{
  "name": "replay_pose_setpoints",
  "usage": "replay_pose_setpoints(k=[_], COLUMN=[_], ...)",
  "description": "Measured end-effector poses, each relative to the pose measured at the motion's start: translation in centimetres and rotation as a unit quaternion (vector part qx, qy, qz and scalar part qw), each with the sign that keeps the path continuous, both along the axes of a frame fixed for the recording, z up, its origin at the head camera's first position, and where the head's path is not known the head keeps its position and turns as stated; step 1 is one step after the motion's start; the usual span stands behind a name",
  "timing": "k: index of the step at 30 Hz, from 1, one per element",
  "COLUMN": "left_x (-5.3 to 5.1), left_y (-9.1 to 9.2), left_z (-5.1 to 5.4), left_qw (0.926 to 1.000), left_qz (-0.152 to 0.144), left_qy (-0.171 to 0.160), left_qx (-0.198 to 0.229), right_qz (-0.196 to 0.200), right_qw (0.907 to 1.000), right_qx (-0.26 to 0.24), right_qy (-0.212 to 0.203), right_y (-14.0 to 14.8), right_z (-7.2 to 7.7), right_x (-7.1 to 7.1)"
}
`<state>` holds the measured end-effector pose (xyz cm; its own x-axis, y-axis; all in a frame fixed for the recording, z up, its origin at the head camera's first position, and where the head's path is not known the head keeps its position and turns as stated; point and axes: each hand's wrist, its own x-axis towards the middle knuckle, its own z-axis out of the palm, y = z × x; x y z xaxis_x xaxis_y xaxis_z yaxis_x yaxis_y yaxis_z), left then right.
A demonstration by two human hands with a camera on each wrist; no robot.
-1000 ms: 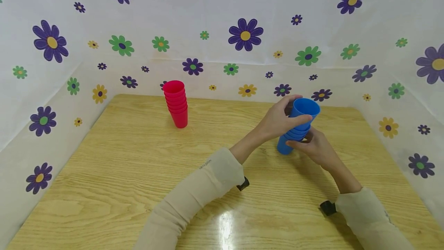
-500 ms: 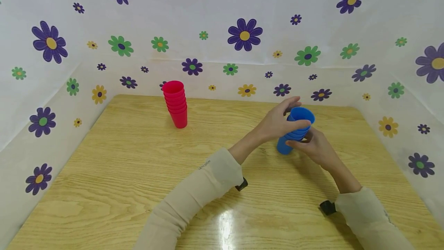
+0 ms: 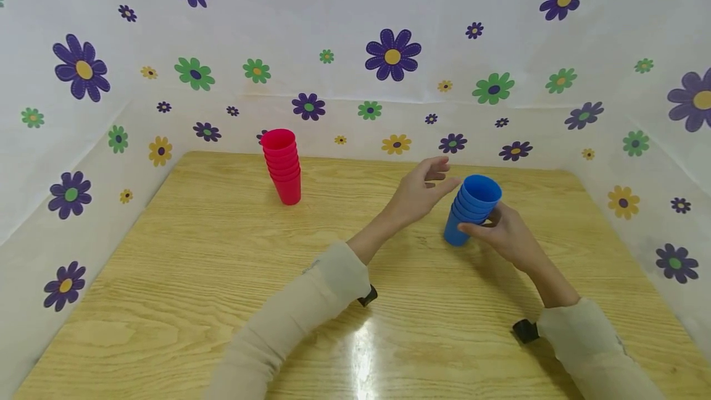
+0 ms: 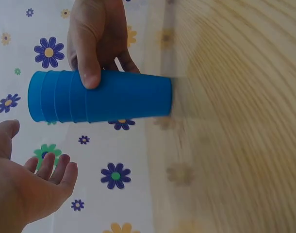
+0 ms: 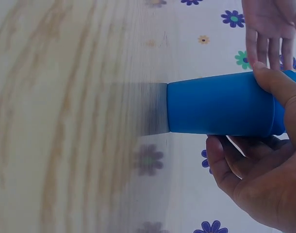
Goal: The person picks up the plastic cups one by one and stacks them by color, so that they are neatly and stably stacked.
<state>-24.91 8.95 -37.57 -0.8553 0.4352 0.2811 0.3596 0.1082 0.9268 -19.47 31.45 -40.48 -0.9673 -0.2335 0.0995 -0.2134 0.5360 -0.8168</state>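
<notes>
A stack of several nested blue cups (image 3: 469, 205) stands mouth up on the right part of the table, its bottom on the wood. My right hand (image 3: 502, 236) grips the stack from the right, thumb across the front and fingers round the far side; the right wrist view shows this hold on the blue cups (image 5: 218, 104). Just left of the rim my left hand (image 3: 419, 193) hovers apart from the cups, holding nothing. In the left wrist view the left hand (image 4: 31, 182) has its fingers loosely spread below the blue cups (image 4: 123, 97).
Farther left, a stack of several nested red cups (image 3: 283, 168) stands mouth up near the back of the wooden table (image 3: 183, 276). White sheeting (image 3: 333, 29) with printed flowers rises behind the table and at both sides.
One second ago my left hand held the top blue cup raised in the stack. That cup went down into the others, then the left hand let go and moved left. The right hand kept its hold.
</notes>
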Motion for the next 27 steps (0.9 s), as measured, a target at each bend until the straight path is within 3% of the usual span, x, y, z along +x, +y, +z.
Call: replay_pose_setpoints(k=[13, 27], left_x=[-1.6, -1.8], left_y=[-5.2, -9.3], left_z=[-2.1, -2.2], left_qw=[0.9979, 0.9938], left_qz=[0.052, 0.076], left_qy=[-0.009, -0.008], left_qx=[-0.038, -0.081], right_qz=[-0.008, -0.008], right_qw=[0.9999, 0.9998], right_qx=[0.007, -0.006], right_qy=[0.01, 0.016], right_y=[-0.7, -2.9], right_z=[-0.1, -0.4], right_x=[-1.4, -4.1])
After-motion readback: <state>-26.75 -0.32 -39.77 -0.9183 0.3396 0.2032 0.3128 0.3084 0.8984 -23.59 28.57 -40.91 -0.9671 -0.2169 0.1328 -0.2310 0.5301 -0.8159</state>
